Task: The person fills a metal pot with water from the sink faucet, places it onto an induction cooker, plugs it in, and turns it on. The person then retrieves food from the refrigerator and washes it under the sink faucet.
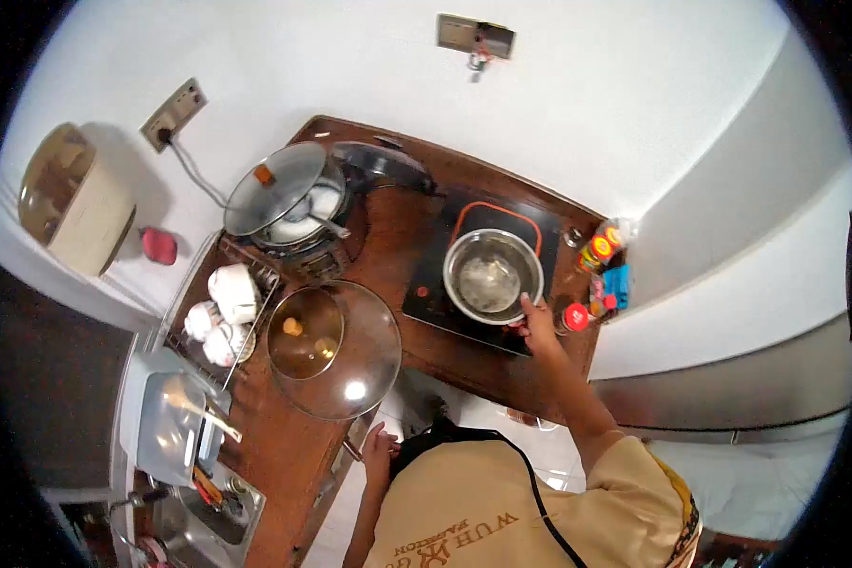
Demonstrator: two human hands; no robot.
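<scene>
My right hand [537,325] is closed around the handle of a small steel saucepan [531,270], at the pan's near right side. The pan is over a black induction cooktop [428,289]; whether it rests fully on the surface I cannot tell. Something clear and shiny, like water, shows inside the pan. Low beside the counter's front edge, my left hand [380,449] hangs with its fingers loosely apart and nothing in it. To the left of the cooktop, a large glass lid [369,327] lies on the wooden counter, overlapped by a smaller glass lid [298,355].
At the back left, a pot [298,229] bears a tilted glass lid [256,204] and a spoon. White cups [234,292] stand in a rack, near a grey plastic bin [161,431] and the sink [241,521]. Jars [575,317] stand right of the cooktop.
</scene>
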